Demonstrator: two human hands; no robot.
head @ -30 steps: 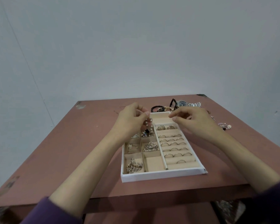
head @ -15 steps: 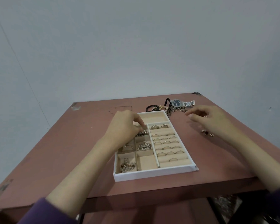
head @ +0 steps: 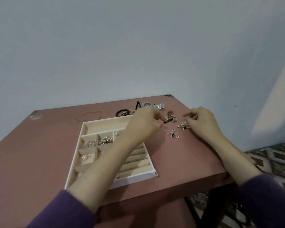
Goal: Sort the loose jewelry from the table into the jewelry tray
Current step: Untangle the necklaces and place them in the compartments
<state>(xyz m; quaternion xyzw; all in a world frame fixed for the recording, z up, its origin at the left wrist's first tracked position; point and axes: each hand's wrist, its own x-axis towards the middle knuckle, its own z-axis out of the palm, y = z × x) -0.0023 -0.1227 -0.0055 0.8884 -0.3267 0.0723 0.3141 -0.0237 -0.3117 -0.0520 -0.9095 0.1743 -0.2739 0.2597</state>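
reddish-brown laminate counter [head: 179, 158], with the white jewelry tray [head: 135, 177] lying left of centre in the frame. its small beige squares on the left hold silver pieces and a beaded cluster. the ring rolls on the right are mostly hidden under the left forearm.

the left hand [head: 145, 124] reaches across the tray toward the right of the frame. its thumb and forefinger look pressed together on the dark end piece of a silver chain [head: 172, 118], which lies on the counter just past the tray's upper right corner. the right hand [head: 202, 122] is just right of that, fingers curled and forefinger stuck out, over a silver earring cluster [head: 183, 126]. i cannot tell whether it pinches the cluster or only touches it.

a dark-beaded earring [head: 172, 134] lies just below these. a wristwatch [head: 152, 105] and a black braided bracelet [head: 122, 112] sit near the counter's far edge.

i read this as the pick-up of the chain, with several loose pieces still to sort afterwards. the next move calls for lifting the chain straight up until its tail hangs free, since it lies close to the earrings and could drag them along. then it goes back left over the tray; the long compartment along the far edge looks the natural home for it. it should be lowered in slowly so the links pile up inside the walls.
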